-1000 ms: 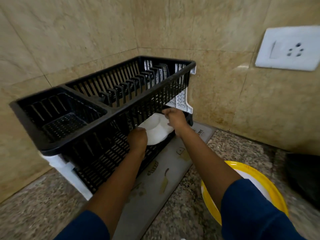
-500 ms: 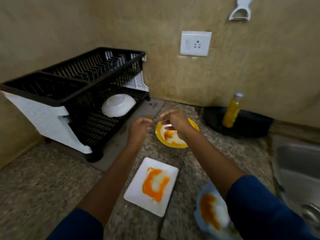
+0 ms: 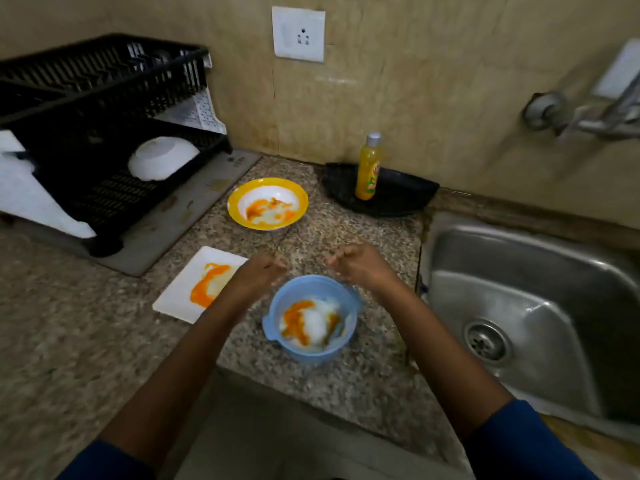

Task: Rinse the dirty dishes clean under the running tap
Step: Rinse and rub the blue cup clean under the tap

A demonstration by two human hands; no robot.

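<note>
**One bowl racked, three dirty dishes waiting**

You are looking at a job that, by my reading, is only partly done. A white bowl (image 3: 162, 162) is sitting upside down on the lower tier of the black dish rack (image 3: 104, 109), and it is showing no stains, so I am taking it as rinsed. Three pieces are lying on the granite counter (image 3: 86, 341) with orange sauce on them: the yellow-rimmed plate (image 3: 267, 203) near the wall, the white square plate (image 3: 199, 284) to your left, and the blue bowl (image 3: 313, 318) closest to you, just beside the sink (image 3: 533, 306). The sink is looking empty, and the tap (image 3: 588, 116) is blurred at the right edge; I cannot tell whether water is running.

Your left hand (image 3: 258, 275) and right hand (image 3: 362, 266) are hovering on either side of the blue bowl's far rim, forearms reaching forward and slightly inward. Both are loosely curled with fingers partly bent, gripping nothing; motion blur is making it hard to say whether either is touching the rim. I am judging that you are reaching for this bowl next.
</note>
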